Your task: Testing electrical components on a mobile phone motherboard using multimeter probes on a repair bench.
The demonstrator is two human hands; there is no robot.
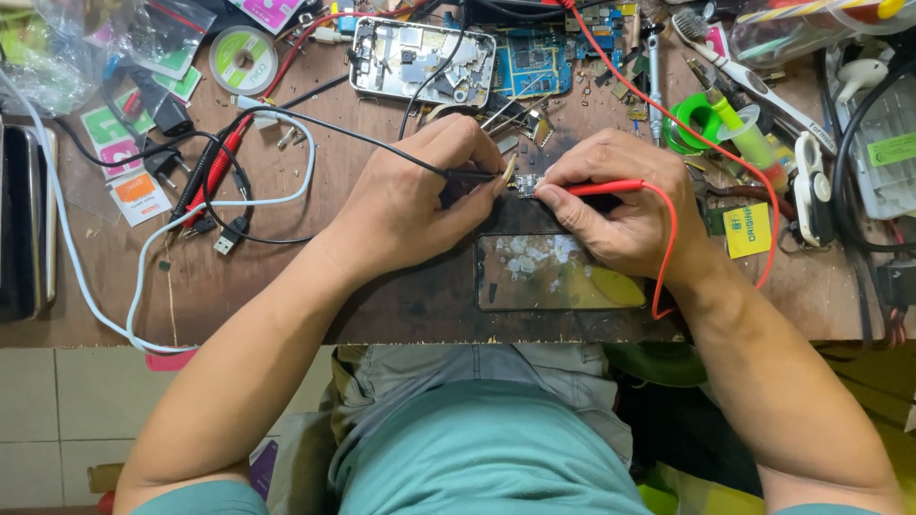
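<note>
Brown wooden table (286, 286), scuffed, cluttered along its far edge; near edge runs straight across in front of the person's lap. Far left edge: dark flat device (21, 221) lying lengthwise, near-to-far. White cable (143, 257) loops from there toward the near edge and back up. Solder wire spool (242, 59) near far-left corner, with packets around it. Bare wood between the white cable loop and the left forearm is the main free room; the strip along the near edge under both forearms is also open.

Left hand (410, 205) pinches the black probe (472, 175), fingers closed around it, long axis roughly left-right, tip pointing right at the small circuit board (527, 184). Black lead runs back over the hand toward far-left. The small board sits mid-table, at the far end of a dark glass panel (558, 272), which lies flat, long side parallel to the near edge.

Right hand (625, 205) pinches the red probe (596, 188) between thumb and fingertips, long axis left-right, tip pointing left onto the same board. Both tips meet there, nearly head-on. Red lead (668, 257) loops down around the wrist.

Behind the hands: opened phone frame (420, 59) and blue board (532, 65) at the far edge. Right side crowded: green tape roll (694, 119), yellow label (747, 229), tools; little room toward the right edge.
</note>
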